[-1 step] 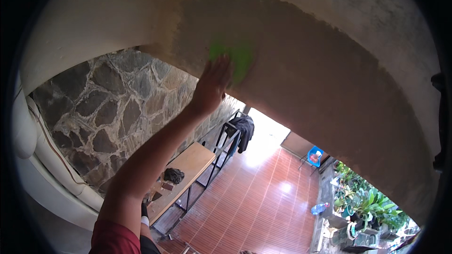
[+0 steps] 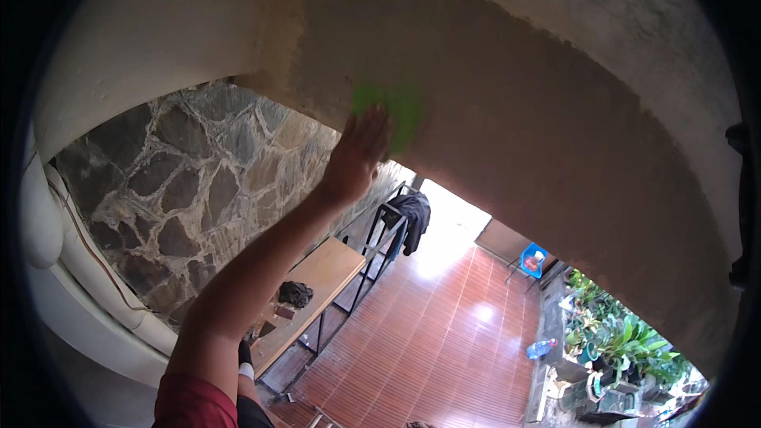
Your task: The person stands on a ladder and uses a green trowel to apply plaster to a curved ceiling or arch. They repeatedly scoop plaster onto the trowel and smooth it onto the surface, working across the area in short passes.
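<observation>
My left hand [image 2: 361, 150] is raised, with its arm coming up from the lower left out of a red sleeve. Its fingers lie closed over a flat green pad [image 2: 408, 115], which is smeared by motion, so its exact kind does not show. The pad is up against a brown-grey plastered patch [image 2: 507, 111] on the overhead beam, close to the beam's lower left edge. Darker than the pale surface round it, the patch has a ragged upper border. My right hand is out of the picture.
Below stands a wooden-topped bench [image 2: 325, 269] with a black crumpled bundle [image 2: 296, 294] on it. Dark cloth [image 2: 411, 218] hangs on a metal frame. A stone wall [image 2: 174, 190] rises at left; a blue chair [image 2: 531, 261], plastic bottle [image 2: 541, 349] and potted plants [image 2: 626, 345] are at right.
My left hand and the green pad have shifted slightly down along the plastered patch.
</observation>
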`<state>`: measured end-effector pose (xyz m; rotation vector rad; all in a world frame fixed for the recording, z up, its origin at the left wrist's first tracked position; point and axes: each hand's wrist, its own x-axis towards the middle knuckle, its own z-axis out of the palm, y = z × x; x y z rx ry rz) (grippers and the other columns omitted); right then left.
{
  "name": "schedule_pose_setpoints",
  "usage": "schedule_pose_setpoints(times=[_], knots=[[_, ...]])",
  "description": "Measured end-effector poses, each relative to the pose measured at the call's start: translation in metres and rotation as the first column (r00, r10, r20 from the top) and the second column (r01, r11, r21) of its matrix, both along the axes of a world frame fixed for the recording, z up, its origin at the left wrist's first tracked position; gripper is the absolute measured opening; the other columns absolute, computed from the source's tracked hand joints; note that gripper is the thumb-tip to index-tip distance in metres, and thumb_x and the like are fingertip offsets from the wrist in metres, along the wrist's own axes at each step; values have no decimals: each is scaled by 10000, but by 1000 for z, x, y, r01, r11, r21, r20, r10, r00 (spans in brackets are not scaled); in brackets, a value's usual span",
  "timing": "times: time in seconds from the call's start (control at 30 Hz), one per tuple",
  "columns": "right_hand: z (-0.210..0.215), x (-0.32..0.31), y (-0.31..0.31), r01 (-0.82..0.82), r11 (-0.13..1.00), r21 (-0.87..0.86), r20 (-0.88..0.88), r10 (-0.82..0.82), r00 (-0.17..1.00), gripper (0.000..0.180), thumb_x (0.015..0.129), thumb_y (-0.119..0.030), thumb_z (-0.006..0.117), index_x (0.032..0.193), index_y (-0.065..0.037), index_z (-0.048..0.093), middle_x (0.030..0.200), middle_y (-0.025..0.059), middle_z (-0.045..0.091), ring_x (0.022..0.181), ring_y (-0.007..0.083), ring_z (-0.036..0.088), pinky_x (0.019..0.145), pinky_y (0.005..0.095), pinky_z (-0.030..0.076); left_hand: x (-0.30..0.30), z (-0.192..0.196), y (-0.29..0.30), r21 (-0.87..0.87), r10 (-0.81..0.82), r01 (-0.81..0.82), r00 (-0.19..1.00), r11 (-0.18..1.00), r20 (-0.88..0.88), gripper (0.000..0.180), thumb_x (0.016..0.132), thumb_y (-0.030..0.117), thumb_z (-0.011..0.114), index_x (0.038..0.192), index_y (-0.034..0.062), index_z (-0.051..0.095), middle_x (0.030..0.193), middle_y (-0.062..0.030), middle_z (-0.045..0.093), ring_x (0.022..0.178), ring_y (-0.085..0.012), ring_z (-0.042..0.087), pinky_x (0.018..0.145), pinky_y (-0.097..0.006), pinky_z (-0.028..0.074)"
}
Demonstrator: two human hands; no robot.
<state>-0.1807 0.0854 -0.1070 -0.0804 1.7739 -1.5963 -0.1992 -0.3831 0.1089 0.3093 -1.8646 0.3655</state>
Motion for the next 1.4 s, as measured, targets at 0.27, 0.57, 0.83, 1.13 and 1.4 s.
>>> schedule_pose_setpoints(times=[0.27, 0.57, 0.83, 1.13, 1.4], knots=[[4, 0, -12, -51, 999, 0, 12, 51, 999, 314, 883, -372, 580, 922, -72, 665, 549, -48, 407, 453, 64, 365, 397, 229, 264, 56, -34, 13, -25, -69, 67, 996, 997, -61, 776, 629, -107, 638, 1353, 87, 435, 1406, -114, 434, 1313, -261, 399, 1107, -479, 266], [6, -4, -15, -106, 994, -1, -87, 105, 991, 286, 888, -351, 589, 797, -81, 619, 541, -53, 401, 455, 62, 362, 403, 233, 255, 9, 76, -40, -62, 32, -52, 956, 997, -292, 688, 681, -126, 508, 1343, 46, 444, 1399, -153, 421, 1304, -321, 391, 1076, -460, 344], [-4, -11, -7, -111, 992, 67, 54, 107, 993, 294, 893, -361, 579, 756, -101, 590, 541, -51, 411, 463, 64, 379, 413, 246, 277, 42, -61, 10, 18, -73, 72, 995, 997, 64, 774, 578, -117, 677, 1307, 60, 485, 1391, -155, 438, 1298, -304, 411, 1088, -472, 326], [-1, -24, -21, -120, 993, 18, -108, 122, 987, 290, 906, -359, 568, 882, -81, 647, 555, -69, 383, 468, 48, 349, 404, 239, 258, 82, 98, -75, -262, 99, -124, 989, 957, -107, 664, 704, -111, 582, 1318, 125, 491, 1335, -103, 503, 1243, -250, 474, 1051, -432, 381], [-13, -27, -40, -98, 993, 68, 114, 89, 989, 282, 893, -359, 580, 894, -85, 649, 555, -48, 428, 462, 56, 382, 397, 225, 272, 23, 120, -87, -257, -29, -28, 976, 966, -214, 656, 727, -54, 574, 1352, 90, 440, 1403, -139, 417, 1296, -296, 403, 1077, -452, 329]])
